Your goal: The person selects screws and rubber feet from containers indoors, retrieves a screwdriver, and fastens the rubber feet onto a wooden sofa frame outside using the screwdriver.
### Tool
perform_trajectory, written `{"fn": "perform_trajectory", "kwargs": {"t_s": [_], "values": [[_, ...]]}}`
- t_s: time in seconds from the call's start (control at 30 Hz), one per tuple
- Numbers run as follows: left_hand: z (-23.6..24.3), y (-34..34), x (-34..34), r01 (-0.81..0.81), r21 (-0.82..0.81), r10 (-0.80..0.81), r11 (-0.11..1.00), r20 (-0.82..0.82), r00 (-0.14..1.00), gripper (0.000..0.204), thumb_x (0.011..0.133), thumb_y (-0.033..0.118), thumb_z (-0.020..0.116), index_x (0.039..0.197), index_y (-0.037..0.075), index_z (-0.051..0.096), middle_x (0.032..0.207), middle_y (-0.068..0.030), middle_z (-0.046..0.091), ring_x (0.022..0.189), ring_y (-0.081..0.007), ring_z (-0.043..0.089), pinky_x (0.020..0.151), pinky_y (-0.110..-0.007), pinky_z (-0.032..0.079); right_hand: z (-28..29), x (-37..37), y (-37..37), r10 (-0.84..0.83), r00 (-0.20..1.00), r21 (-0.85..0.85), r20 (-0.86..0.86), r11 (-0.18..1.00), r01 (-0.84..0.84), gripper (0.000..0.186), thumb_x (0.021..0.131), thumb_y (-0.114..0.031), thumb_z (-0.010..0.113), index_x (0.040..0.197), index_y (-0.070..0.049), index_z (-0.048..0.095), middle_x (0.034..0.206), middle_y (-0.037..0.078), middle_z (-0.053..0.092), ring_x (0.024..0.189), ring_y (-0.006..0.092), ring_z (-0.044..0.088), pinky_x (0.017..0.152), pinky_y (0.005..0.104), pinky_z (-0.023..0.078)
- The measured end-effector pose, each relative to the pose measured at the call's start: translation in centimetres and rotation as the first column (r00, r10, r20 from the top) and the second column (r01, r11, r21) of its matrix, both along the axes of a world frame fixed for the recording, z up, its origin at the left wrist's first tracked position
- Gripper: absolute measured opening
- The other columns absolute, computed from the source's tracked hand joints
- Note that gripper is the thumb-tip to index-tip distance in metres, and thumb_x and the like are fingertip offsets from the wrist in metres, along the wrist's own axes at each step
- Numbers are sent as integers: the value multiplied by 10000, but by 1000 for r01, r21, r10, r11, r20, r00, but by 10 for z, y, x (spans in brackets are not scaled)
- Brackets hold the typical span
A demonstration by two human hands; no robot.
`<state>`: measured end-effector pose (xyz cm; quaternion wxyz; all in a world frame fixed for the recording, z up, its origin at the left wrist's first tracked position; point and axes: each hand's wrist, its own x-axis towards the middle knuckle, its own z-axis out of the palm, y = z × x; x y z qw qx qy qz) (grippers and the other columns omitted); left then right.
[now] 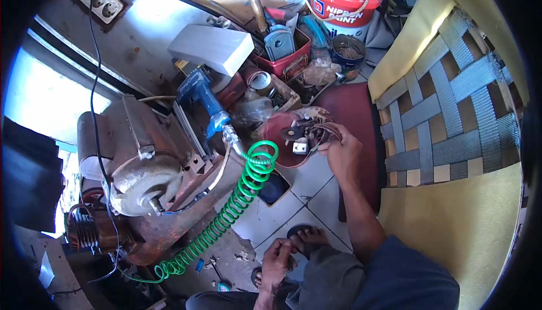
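Over the right side of a round reddish tub (276, 125), in the middle of the scene, I have the right hand (345, 151) with its fingers bent and nearly together, thumb set against them, pinching what looks to me like a brown curved strip (326, 129). I cannot tell whether that strip is free or joined to the dark clutter beneath it. It arches from the fingertips toward the left, its long axis running roughly left to right, with the left end lost among small parts, near a white block (300, 146) in the tub. The right forearm reaches far and slightly left from the near right, the back of the hand mostly turned up to me, just left of a dark red pad (358, 104). My left hand (275, 266) sits at the near edge, beside the knee, fingers curled inward; whether they grip anything I cannot tell. Left of the tub, I see a blue air tool (199, 87) sloping toward the near right, its fitting joined to a green coiled hose (228, 213) that trails to the near left.
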<state>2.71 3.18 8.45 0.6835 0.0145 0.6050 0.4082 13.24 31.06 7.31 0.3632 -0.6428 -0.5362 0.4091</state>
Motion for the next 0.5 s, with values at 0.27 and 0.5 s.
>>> {"fn": "perform_trajectory", "kwargs": {"t_s": [0.27, 0.5], "values": [[-11, 6, 0, 21, 19, -20, 1000, -27, 999, 264, 1019, 277, 530, 1014, 28, 618, 813, -34, 607, 549, -109, 567, 498, -243, 425, -87, 49, -6, -33, 968, -478, -249, 873, -93, 365, 860, -34, 458, 1176, 15, 633, 1062, 110, 674, 890, 187, 691, 704, 326, 585], [-29, 52, 1, 84, 89, -71, 993, -142, 987, 272, 1008, 272, 555, 1098, 22, 615, 802, -34, 592, 546, -94, 529, 493, -240, 417, -112, 66, 22, -9, 956, -389, -293, 915, -111, 355, 824, -7, 495, 1122, 7, 687, 1098, 99, 684, 979, 186, 641, 798, 305, 520]]}}
